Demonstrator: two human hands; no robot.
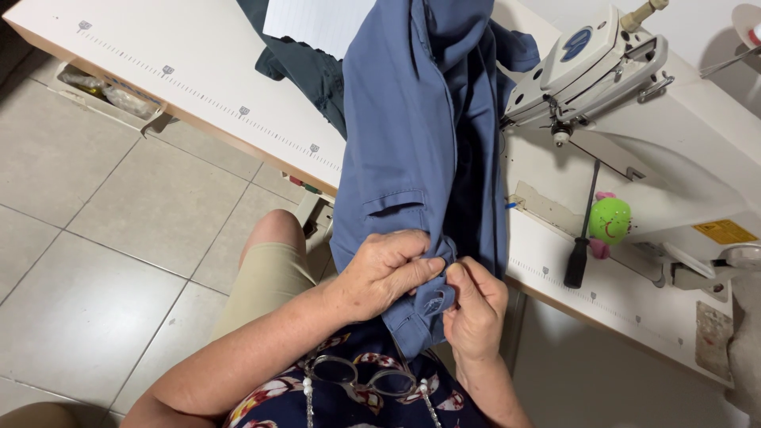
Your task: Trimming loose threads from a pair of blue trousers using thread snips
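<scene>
My left hand [386, 273] and right hand [476, 309] both pinch the blue garment [412, 135] at its lower hem, frame centre-bottom; cloth runs up from my fingers onto the white sewing table [198, 71], beside the sewing machine [594, 63].

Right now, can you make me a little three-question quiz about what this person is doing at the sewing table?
1. True or false: both hands pinch the blue garment.
2. What lies right beside the green pincushion? A) scissors B) a black-handled screwdriver C) a ruler
3. What hangs on a beaded cord at the person's chest?

Key:
1. True: the left hand and right hand grip its edge together.
2. B
3. Eyeglasses.
</scene>
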